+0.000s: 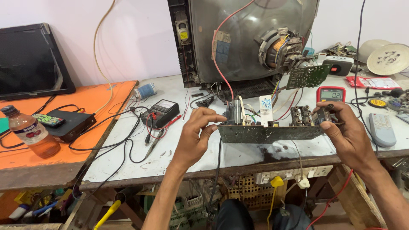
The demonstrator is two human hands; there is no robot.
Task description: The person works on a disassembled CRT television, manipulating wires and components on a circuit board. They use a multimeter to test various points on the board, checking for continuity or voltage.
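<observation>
Head view: the left hand (197,127) pinches the left end of a long circuit board (266,133) held on edge above the grey workbench (179,149), while the right hand (344,132) grips its right end, fingers curled over the top. Behind stands an opened tube television (251,38). A red digital meter (331,93) lies near the right hand. A red packet (371,82) sits further right. A bottle (30,133) with a red label stands on the orange table (85,106).

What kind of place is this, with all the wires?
Probably an electronics repair shop. Both hands, left hand and right hand, hold a circuit board beside an opened old television tube, with a red multimeter on the workbench.
</observation>
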